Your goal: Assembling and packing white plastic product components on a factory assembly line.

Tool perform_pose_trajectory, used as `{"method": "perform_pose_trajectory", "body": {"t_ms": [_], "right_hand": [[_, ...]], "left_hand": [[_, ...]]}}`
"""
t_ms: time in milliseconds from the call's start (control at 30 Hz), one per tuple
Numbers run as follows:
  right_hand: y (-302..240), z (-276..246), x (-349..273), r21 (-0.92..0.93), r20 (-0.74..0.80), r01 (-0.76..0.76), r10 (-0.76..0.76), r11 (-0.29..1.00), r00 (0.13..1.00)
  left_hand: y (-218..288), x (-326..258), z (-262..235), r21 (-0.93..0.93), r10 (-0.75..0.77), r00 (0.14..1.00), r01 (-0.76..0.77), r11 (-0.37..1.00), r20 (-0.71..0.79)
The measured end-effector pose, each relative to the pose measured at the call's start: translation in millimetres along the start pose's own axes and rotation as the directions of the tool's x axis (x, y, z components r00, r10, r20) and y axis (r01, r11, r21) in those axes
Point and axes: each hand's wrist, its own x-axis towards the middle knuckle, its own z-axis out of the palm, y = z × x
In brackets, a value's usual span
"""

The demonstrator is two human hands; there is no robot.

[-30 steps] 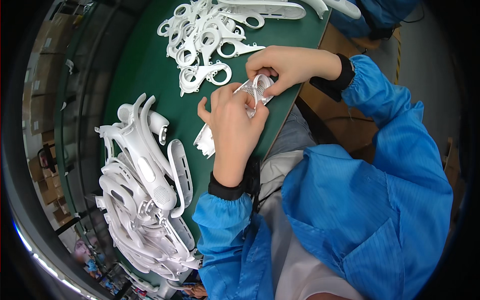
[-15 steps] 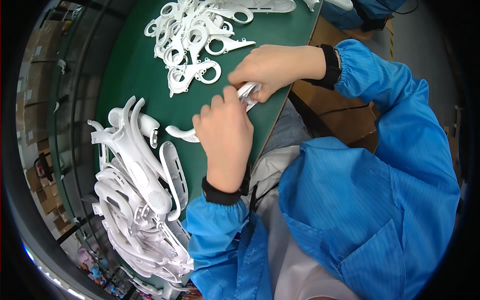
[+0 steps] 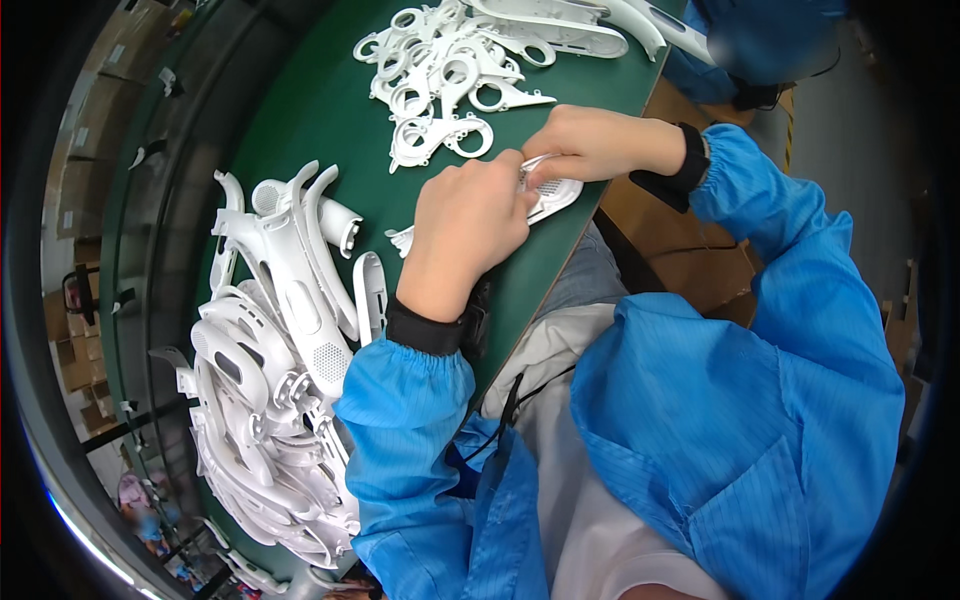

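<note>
My left hand (image 3: 470, 215) and right hand (image 3: 590, 142) both pinch the white plastic shell (image 3: 558, 197), a bit above and right of the frame's middle. Its holey end shows flatter than a moment ago, so I think I've turned it.

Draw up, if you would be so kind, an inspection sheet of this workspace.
Surface: dark-green tabletop, bearing white plastic pieces.
Job's things: white plastic part with a perforated grille, held above the tabletop near its edge, partly hidden by the hands.
Clutter: heap of white ring-shaped plastic pieces beyond the hands; larger heap of curved white plastic shells at left, overlapping.
Grippers: left hand and right hand both grip the part; black bands on both wrists.
Cables: thin black cord over the person's light clothing.
Surroundings: brown cardboard boxes at far left.
</note>
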Motion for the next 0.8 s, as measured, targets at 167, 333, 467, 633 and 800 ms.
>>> {"method": "perform_pose_trajectory", "body": {"t_ms": [167,333,467,633,800], "right_hand": [[-14.7,-23.5,-1.0,0.006,0.063,-0.098,0.097,0.995,0.993],[-13.4,-44.0,2.2,0.104,0.061,-0.221,0.216,0.97,0.975],[13.2,-59.6,25.4,0.167,-0.076,-0.157,0.171,0.973,0.982],[-4.0,-84.5,112.9,0.486,-0.13,-0.431,0.551,0.76,0.824],[49.8,-96.0,247.3,0.239,-0.23,-0.534,0.581,0.811,0.781]], "left_hand": [[3.2,-13.4,-10.8,-0.238,0.072,0.951,-0.148,0.96,-0.302],[-1.1,-53.6,-0.1,-0.085,0.149,0.516,-0.402,0.912,-0.844],[-1.3,-45.8,40.8,-0.348,0.024,0.635,-0.454,0.82,-0.772],[-8.1,-32.9,67.6,-0.653,-0.138,0.857,-0.265,0.71,-0.497],[-17.6,-35.2,72.5,-0.687,-0.116,0.89,-0.251,0.682,-0.441]]}}
